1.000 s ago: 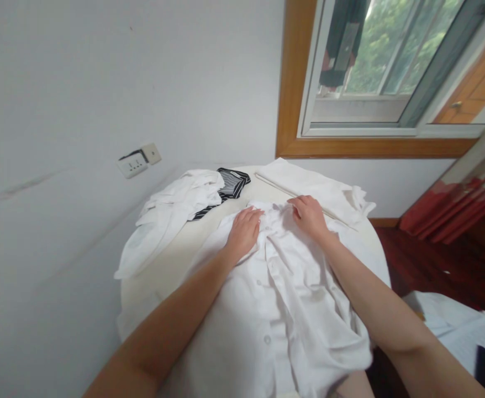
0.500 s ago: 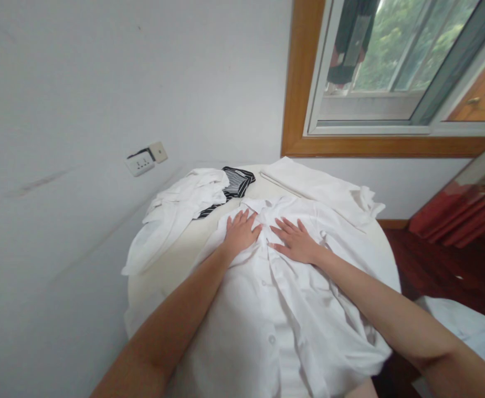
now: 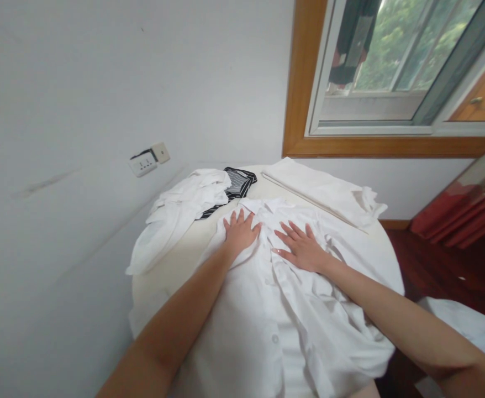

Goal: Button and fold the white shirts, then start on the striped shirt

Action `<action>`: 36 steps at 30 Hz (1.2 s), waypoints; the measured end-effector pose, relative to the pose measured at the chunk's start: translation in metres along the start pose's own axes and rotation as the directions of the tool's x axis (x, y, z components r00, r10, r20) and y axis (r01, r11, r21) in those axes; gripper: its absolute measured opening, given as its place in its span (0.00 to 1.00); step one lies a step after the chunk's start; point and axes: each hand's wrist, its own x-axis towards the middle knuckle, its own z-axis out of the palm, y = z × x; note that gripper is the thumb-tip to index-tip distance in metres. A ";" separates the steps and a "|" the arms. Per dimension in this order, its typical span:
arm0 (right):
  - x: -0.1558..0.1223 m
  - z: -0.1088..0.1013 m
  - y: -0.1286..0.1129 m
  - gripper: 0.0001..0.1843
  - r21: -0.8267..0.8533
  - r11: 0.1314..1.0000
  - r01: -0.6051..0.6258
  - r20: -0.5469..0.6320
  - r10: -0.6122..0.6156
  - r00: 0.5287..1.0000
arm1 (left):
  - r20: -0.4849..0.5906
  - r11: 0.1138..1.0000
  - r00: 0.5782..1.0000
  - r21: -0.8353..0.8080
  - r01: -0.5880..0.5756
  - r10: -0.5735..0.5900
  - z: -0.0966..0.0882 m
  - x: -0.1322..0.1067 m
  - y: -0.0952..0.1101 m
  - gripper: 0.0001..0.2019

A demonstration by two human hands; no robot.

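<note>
A white button-up shirt (image 3: pixel 242 320) lies spread over a round cream table (image 3: pixel 172 260), its collar toward the wall and its lower part hanging over the near edge. My left hand (image 3: pixel 241 231) rests flat on the shirt just below the left side of the collar, fingers spread. Across the button strip, my right hand (image 3: pixel 300 246) lies flat on the right front panel, also with fingers apart. Creases run through the cloth around and below the right hand. Neither hand grips anything.
A crumpled white garment (image 3: pixel 180 207) and a black striped one (image 3: pixel 239 182) lie at the back left. A folded white cloth (image 3: pixel 321 185) is at the back right. Behind stand a wall with a socket (image 3: pixel 143 163) and a window. White fabric (image 3: pixel 462 318) shows lower right.
My right hand has slid slightly to the right over the shirt. My left hand stays almost in place. The view has shifted a little.
</note>
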 end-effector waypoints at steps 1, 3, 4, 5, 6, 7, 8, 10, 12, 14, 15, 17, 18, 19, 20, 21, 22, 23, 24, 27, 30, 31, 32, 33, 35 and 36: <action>-0.001 0.000 0.000 0.37 0.001 1.000 -0.003 -0.001 0.003 1.000 | -0.004 1.000 1.000 0.003 -0.002 0.002 0.000 0.000 0.000 0.32; -0.004 0.001 0.000 0.37 -0.001 1.000 -0.011 -0.007 0.011 1.000 | 0.006 1.000 1.000 0.008 -0.017 0.017 -0.001 -0.002 0.001 0.32; -0.005 0.001 -0.001 0.37 -0.004 1.000 -0.015 -0.012 0.015 1.000 | 0.012 0.999 0.999 0.009 -0.032 0.032 -0.001 -0.003 0.001 0.32; -0.006 0.001 -0.001 0.37 -0.007 1.000 -0.019 -0.017 0.019 1.000 | 0.014 0.999 0.999 0.010 -0.051 0.051 -0.002 -0.004 0.001 0.31; -0.008 0.001 -0.001 0.36 -0.011 1.000 -0.021 -0.019 0.021 1.000 | 0.010 0.997 0.997 0.012 -0.075 0.075 -0.003 -0.005 0.002 0.30; -0.009 0.001 -0.001 0.36 -0.014 1.000 -0.022 -0.022 0.021 1.000 | -0.002 0.994 0.994 0.016 -0.106 0.106 -0.004 -0.007 0.002 0.29; -0.011 0.001 -0.001 0.36 -0.016 1.000 -0.020 -0.024 0.020 0.999 | -0.020 0.990 0.990 0.020 -0.141 0.141 -0.004 -0.008 0.003 0.28; -0.014 0.000 -0.001 0.36 -0.022 1.000 -0.016 -0.032 0.015 0.999 | -0.057 0.976 0.974 0.023 -0.217 0.218 -0.005 -0.009 0.006 0.25; -0.017 0.000 -0.001 0.35 -0.028 1.000 -0.014 -0.045 0.012 0.999 | -0.075 0.957 0.954 0.015 -0.290 0.290 -0.004 -0.011 0.010 0.24; -0.021 0.001 0.000 0.36 -0.035 0.999 -0.010 -0.058 0.008 0.998 | -0.068 0.942 0.940 -0.003 -0.334 0.333 -0.002 -0.013 0.015 0.24; -0.023 0.001 0.000 0.36 -0.038 0.999 -0.006 -0.063 0.003 0.998 | -0.058 0.939 0.938 -0.015 -0.343 0.341 -0.001 -0.015 0.019 0.24; -0.027 0.003 0.001 0.36 -0.042 0.999 0.011 -0.077 -0.014 0.997 | -0.032 0.941 0.941 -0.038 -0.337 0.336 0.002 -0.020 0.025 0.26; -0.029 0.004 0.001 0.36 -0.044 0.999 0.020 -0.085 -0.024 0.996 | -0.021 0.943 0.944 -0.043 -0.329 0.328 0.003 -0.022 0.028 0.28; -0.032 0.005 0.002 0.36 -0.047 0.998 0.029 -0.095 -0.033 0.995 | -0.013 0.946 0.946 -0.043 -0.323 0.322 0.003 -0.025 0.031 0.29; -0.034 0.006 0.002 0.36 -0.050 0.998 0.035 -0.102 -0.040 0.994 | -0.007 0.946 0.947 -0.037 -0.321 0.321 0.004 -0.027 0.033 0.31; -0.036 0.007 0.002 0.35 -0.054 0.998 0.039 -0.107 -0.044 0.993 | -0.001 0.946 0.947 -0.031 -0.322 0.322 0.004 -0.029 0.034 0.31; -0.039 0.007 0.001 0.35 -0.056 0.998 0.038 -0.107 -0.044 0.993 | 0.004 0.946 0.947 -0.026 -0.322 0.322 0.004 -0.031 0.035 0.32; -0.041 0.007 0.001 0.35 -0.058 0.998 0.032 -0.104 -0.038 0.994 | 0.008 0.946 0.946 -0.024 -0.323 0.323 0.003 -0.032 0.036 0.32; -0.043 0.007 0.000 0.35 -0.060 0.998 0.020 -0.099 -0.026 0.995 | 0.012 0.946 0.946 -0.023 -0.325 0.325 0.003 -0.033 0.037 0.32; -0.048 0.007 -0.005 0.35 -0.063 0.997 -0.036 -0.080 0.031 0.996 | 0.021 0.943 0.943 -0.025 -0.332 0.333 0.000 -0.038 0.039 0.32; -0.054 0.008 -0.010 0.36 -0.058 0.994 -0.090 -0.060 0.086 0.994 | 0.035 0.941 0.940 -0.017 -0.339 0.340 -0.003 -0.044 0.043 0.32; -0.056 0.007 -0.012 0.36 -0.054 0.993 -0.101 -0.052 0.098 0.994 | 0.039 0.941 0.941 -0.010 -0.337 0.337 -0.004 -0.047 0.045 0.32; -0.059 0.007 -0.013 0.37 -0.049 0.993 -0.108 -0.043 0.106 0.993 | 0.044 0.943 0.942 -0.004 -0.332 0.332 -0.004 -0.050 0.047 0.32; -0.061 0.006 -0.014 0.37 -0.043 0.993 -0.111 -0.032 0.110 0.993 | 0.049 0.946 0.944 0.003 -0.326 0.325 -0.005 -0.053 0.049 0.32; -0.065 0.000 -0.014 0.37 -0.025 0.994 -0.109 0.001 0.109 0.994 | 0.055 0.950 0.949 0.013 -0.312 0.311 -0.006 -0.058 0.051 0.32; -0.065 -0.004 -0.013 0.37 -0.012 0.994 -0.108 0.023 0.108 0.994 | 0.057 0.951 0.950 0.017 -0.308 0.307 -0.007 -0.060 0.053 0.32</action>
